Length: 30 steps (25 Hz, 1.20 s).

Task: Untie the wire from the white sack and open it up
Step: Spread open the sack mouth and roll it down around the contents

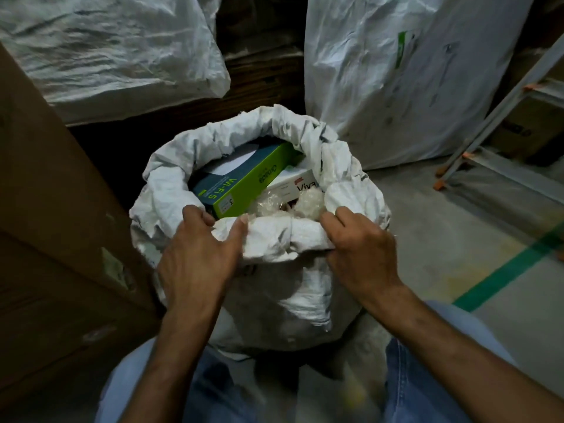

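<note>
Dim, soft, wide-angle warped edges

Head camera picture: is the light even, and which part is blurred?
In the head view the light is dim and uneven: the white sack and the floor are lit, behind the sack it is near black; the jeans at the bottom edge are blurred.

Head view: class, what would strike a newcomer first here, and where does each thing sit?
The open white sack stands at centre, its rim rolled down, and the left hand and right hand grip its near edge. Inside lies a green and blue box beside a white box, with crumpled clear plastic in front.
</note>
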Each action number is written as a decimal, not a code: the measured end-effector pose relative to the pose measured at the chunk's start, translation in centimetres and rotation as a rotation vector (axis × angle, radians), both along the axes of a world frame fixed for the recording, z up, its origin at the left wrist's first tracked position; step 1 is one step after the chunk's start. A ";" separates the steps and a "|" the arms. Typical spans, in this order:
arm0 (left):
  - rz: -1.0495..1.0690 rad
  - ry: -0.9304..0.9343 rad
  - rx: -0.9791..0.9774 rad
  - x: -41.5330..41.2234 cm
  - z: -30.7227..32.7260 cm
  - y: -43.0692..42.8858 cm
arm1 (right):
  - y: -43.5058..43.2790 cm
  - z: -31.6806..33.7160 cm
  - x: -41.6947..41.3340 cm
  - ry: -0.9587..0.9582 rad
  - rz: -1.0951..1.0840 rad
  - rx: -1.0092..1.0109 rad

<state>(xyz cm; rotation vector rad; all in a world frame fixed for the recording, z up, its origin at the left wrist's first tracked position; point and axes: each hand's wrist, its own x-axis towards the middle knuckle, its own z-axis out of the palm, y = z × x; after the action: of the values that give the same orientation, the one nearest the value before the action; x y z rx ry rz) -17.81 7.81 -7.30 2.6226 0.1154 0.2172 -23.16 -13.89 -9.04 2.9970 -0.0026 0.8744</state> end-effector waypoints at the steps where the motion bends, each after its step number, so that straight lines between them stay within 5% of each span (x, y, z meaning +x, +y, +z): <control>1: -0.002 0.053 -0.022 -0.2 -0.2 0.1 | 0.3 -0.4 -0.7 -0.020 0.001 -0.007; 7: -0.023 0.203 0.011 -0.4 0.7 0.6 | 2.8 -1.6 -4.7 -0.066 0.197 -0.124; 11: -0.525 -0.026 0.444 -0.4 0.7 0.7 | 2.4 -1.3 -4.1 -0.100 0.162 -0.158; 13: -0.728 -0.032 0.487 0.6 0.9 1.4 | 2.3 -1.4 -3.7 -0.131 0.159 -0.167; 19: -1.032 0.352 0.465 3.6 0.5 1.4 | 2.7 -1.6 -3.6 -0.134 0.144 -0.119; 21: -1.076 0.250 0.525 3.7 0.0 1.4 | 2.6 -1.3 -3.5 -0.021 0.229 -0.116; 26: -0.985 -0.118 0.457 0.9 -2.8 1.5 | 1.8 1.1 -3.3 0.678 0.250 0.164; 30: -0.949 -0.477 0.530 -0.9 -3.9 1.5 | 2.4 2.7 1.0 0.703 0.247 -0.008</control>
<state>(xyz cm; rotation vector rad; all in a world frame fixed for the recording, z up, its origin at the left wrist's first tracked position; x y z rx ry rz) -18.67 9.32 -11.22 2.6888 -1.4711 0.5644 -22.18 -11.52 -6.31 3.1524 0.3803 -0.2157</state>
